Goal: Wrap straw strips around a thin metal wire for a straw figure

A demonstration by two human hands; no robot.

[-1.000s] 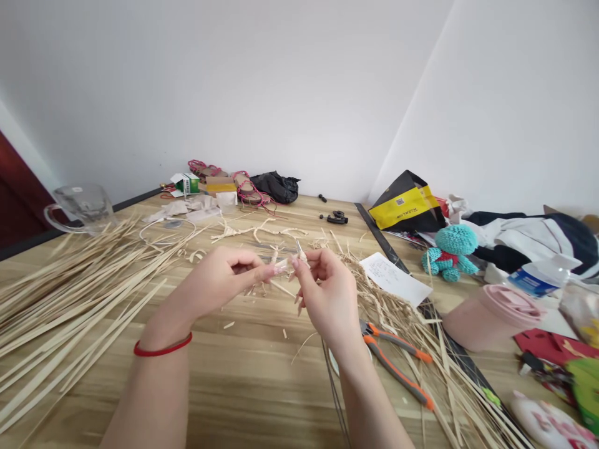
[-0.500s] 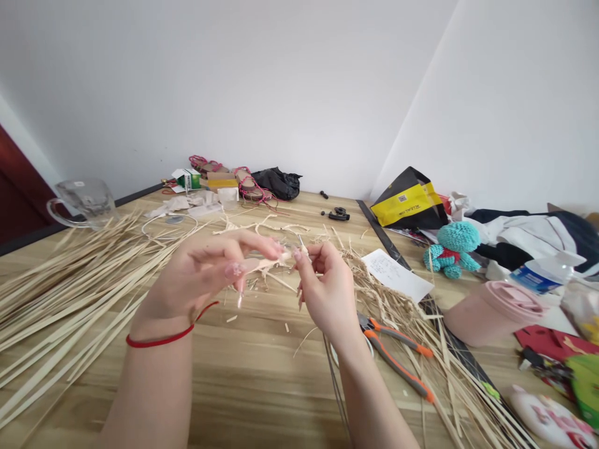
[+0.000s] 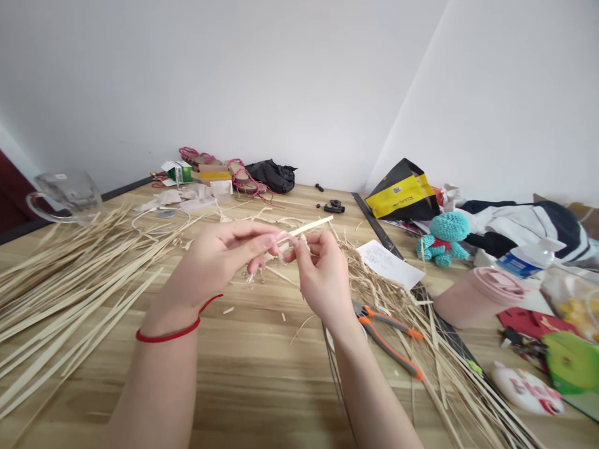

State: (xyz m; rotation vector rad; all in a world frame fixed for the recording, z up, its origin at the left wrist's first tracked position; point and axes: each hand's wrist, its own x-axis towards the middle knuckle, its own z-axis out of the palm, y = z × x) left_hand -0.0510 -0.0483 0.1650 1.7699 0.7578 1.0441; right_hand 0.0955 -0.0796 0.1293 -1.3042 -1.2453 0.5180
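Both my hands meet above the middle of the wooden table [image 3: 262, 380]. My left hand [image 3: 224, 259], a red string on its wrist, pinches a short pale straw strip [image 3: 312, 225] between thumb and fingers. The strip juts up and to the right past my fingertips. My right hand [image 3: 322, 277] is curled closed right beside it, its fingertips pinching the near end of the same strip. What else the right fingers hold is hidden. Straw scraps lie on the table under both hands.
Long straw strips [image 3: 70, 274] cover the table's left. A tangled straw heap [image 3: 397, 299] and orange-handled pliers [image 3: 386, 337] lie right of my hands. A glass mug [image 3: 65, 196], white paper [image 3: 388, 265], teal plush toy [image 3: 440, 237], pink cup [image 3: 477, 296], yellow-black bag [image 3: 402, 196] and clutter ring the edges.
My left hand has turned from an open-fingered pose back into a pinch, and the straw strip now sticks out up and to the right. The view has shifted slightly.
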